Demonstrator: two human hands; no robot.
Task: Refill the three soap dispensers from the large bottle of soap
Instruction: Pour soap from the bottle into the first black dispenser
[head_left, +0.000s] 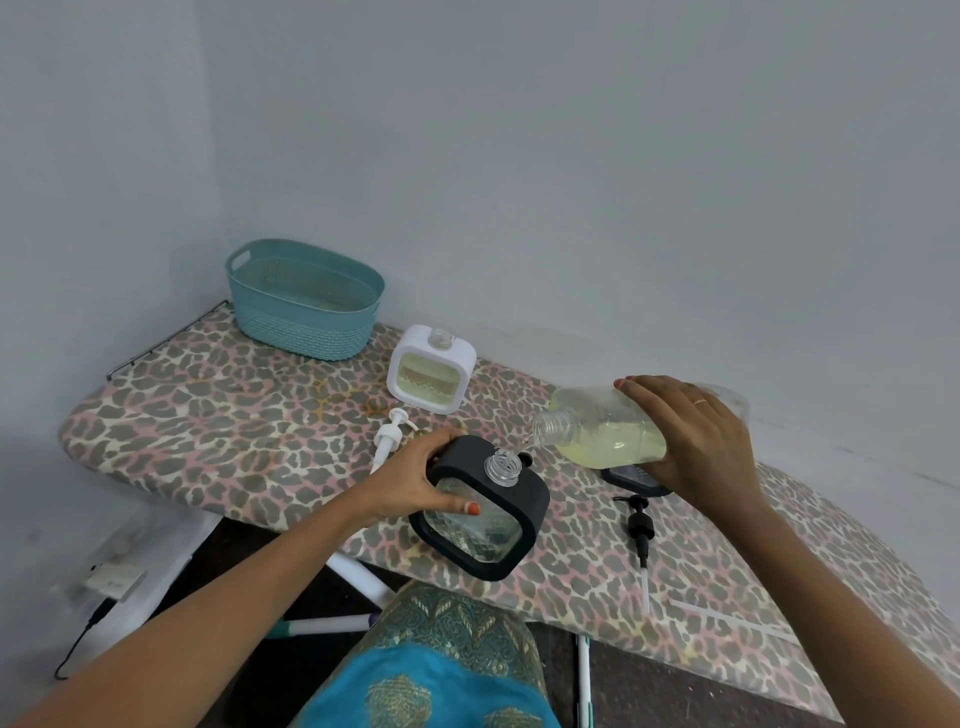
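Observation:
My right hand grips the large clear soap bottle, tipped on its side with its mouth pointing left. Pale yellow soap lies in it, and a thin stream runs from its mouth into the open neck of a black-framed dispenser. My left hand holds that dispenser by its left side, tilted on the board. A white-framed dispenser with yellowish soap stands uncapped behind. A third dark dispenser lies mostly hidden under my right hand.
A white pump lies left of the black dispenser and a black pump lies right of it. A teal basket stands at the back left of the leopard-print ironing board. The wall is close behind.

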